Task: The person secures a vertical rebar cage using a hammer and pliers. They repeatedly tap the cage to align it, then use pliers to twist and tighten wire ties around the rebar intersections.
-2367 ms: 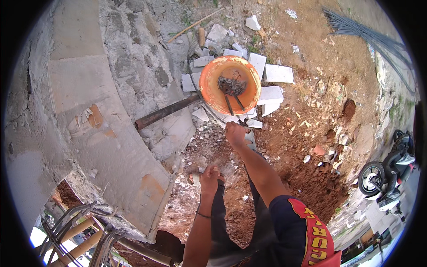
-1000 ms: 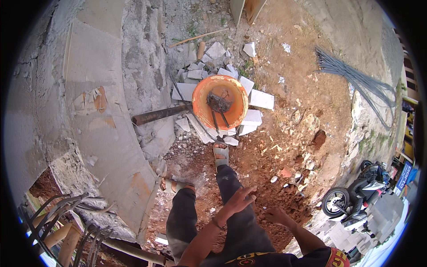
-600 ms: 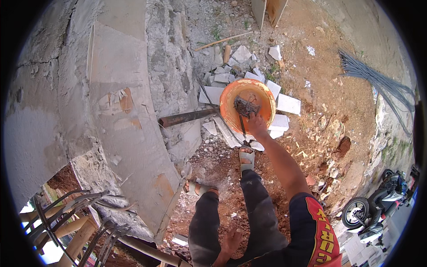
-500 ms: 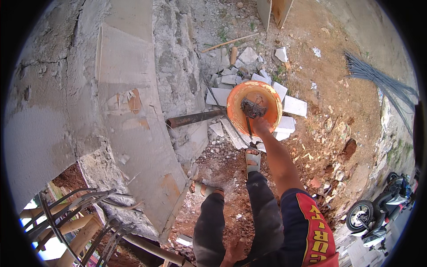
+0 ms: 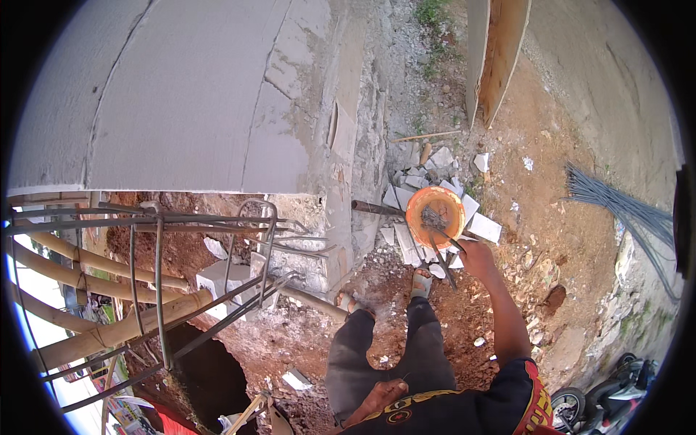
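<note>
An orange bucket (image 5: 460,226) stands on broken slabs in front of my feet. Inside it lies a dark tangle of what look like wire pieces (image 5: 435,215). My right hand (image 5: 475,258) is closed at the bucket's near right rim, gripping one handle of dark pincers (image 5: 439,251). Their jaw end is over the bucket's mouth, and the other handle slants toward my foot. My left hand (image 5: 386,394) is curled in front of my lap, with a thin wire (image 5: 405,376) sticking up from its fingers.
A rebar cage (image 5: 159,268) and bamboo poles (image 5: 116,326) reach in from the left, above a dark pit (image 5: 210,377). A concrete wall (image 5: 181,101) rises at left. Boards (image 5: 500,58) stand far ahead; a steel rod bundle (image 5: 616,199) and a motorbike (image 5: 605,399) are right.
My right hand has come out of the bucket and now grips the pincers at its rim. My left hand shows more fully. The view has swung left, bringing the rebar cage and pit in.
</note>
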The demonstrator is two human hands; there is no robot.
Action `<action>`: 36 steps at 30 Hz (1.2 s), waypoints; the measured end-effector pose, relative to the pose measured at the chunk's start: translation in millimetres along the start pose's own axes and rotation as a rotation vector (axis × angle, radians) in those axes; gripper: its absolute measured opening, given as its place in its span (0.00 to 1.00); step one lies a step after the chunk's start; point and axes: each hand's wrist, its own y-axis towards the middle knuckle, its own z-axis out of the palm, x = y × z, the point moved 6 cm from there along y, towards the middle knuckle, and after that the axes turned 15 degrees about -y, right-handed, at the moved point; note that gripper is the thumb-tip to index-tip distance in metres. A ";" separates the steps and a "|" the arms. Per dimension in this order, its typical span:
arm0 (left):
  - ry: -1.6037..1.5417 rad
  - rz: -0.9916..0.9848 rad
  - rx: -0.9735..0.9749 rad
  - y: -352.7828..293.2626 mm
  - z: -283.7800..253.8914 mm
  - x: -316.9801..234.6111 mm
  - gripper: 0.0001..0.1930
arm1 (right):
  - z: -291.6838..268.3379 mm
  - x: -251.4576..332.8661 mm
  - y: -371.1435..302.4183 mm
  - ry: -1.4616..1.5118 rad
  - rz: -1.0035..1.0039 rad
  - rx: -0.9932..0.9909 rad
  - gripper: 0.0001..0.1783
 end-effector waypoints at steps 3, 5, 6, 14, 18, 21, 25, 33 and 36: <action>-0.132 0.118 -0.018 -34.4 1.7 -24.9 0.18 | -74.2 73.4 -44.6 0.134 -0.231 -0.141 0.19; -0.298 0.215 -0.049 -56.0 -0.2 -40.0 0.19 | -105.8 125.7 -53.5 0.132 -0.357 -0.185 0.18; -0.330 0.275 -0.066 -68.5 -1.5 -47.1 0.19 | -117.7 153.4 -56.7 0.130 -0.434 -0.235 0.18; -0.542 0.595 -0.304 -131.5 -29.6 -92.2 0.23 | -121.3 344.4 4.3 0.054 -0.602 -0.352 0.19; -0.671 0.795 -0.330 -156.5 -38.1 -121.8 0.23 | -114.1 364.5 5.4 -0.087 -0.589 -0.501 0.22; -0.691 0.872 -0.375 -172.7 -40.2 -148.8 0.23 | -134.6 333.2 -24.6 0.078 -0.512 -0.545 0.17; -0.686 1.033 -0.308 -179.4 -31.1 -203.2 0.21 | -172.2 266.2 -101.7 0.429 -0.603 -0.058 0.13; -0.912 1.096 0.185 -151.9 40.1 -273.6 0.19 | -192.8 255.7 -232.9 1.767 -0.402 0.627 0.24; -0.952 0.985 0.140 -140.5 45.5 -268.3 0.20 | -209.5 219.0 -200.8 2.117 -0.199 0.056 0.16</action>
